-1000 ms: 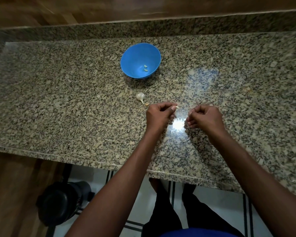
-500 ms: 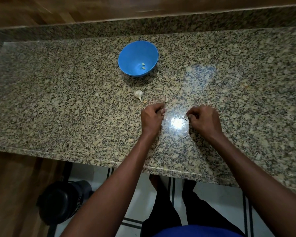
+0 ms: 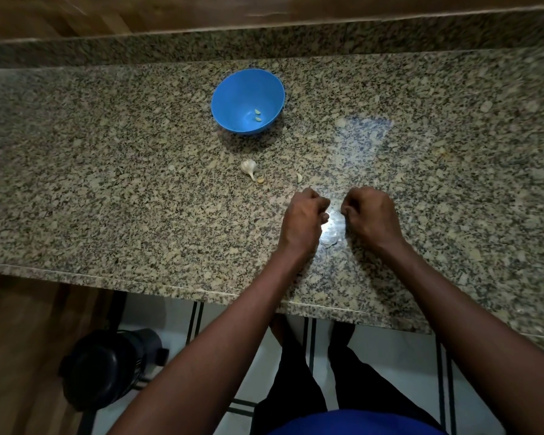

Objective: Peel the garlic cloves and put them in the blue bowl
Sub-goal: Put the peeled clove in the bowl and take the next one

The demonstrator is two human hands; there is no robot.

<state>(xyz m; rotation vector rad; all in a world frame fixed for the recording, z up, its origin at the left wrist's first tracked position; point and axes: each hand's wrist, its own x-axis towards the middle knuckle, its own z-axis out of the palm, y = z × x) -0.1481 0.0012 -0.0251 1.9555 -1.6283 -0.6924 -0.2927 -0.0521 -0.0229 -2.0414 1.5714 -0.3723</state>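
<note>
While your left hand [image 3: 305, 219] and right hand [image 3: 369, 215] sit low over the granite counter [image 3: 107, 183] with their knuckles facing each other, work the skin off slowly. Both sets of fingers are curled in tight. A pale bit shows at your left fingertips, probably the clove, but whether your right hand pinches anything cannot be told from here.

Hold the clove firm with one hand and pull the skin away from its root end with the other; a dry skin likely tears in strips, so take small bites rather than one long pull. Let the scraps fall on the glossy patch between your wrists, where a few papery bits [image 3: 328, 241] already lie.

The blue bowl [image 3: 233, 98] stands well ahead of you, with two peeled cloves [image 3: 257, 115] inside. The garlic bulb [image 3: 248, 167] lies between bowl and hands, a small piece [image 3: 260, 180] just beside it and a loose clove [image 3: 299, 177] near your left knuckles. Carry the bare clove over the bulb and drop it in from low, so it does not bounce out.
</note>
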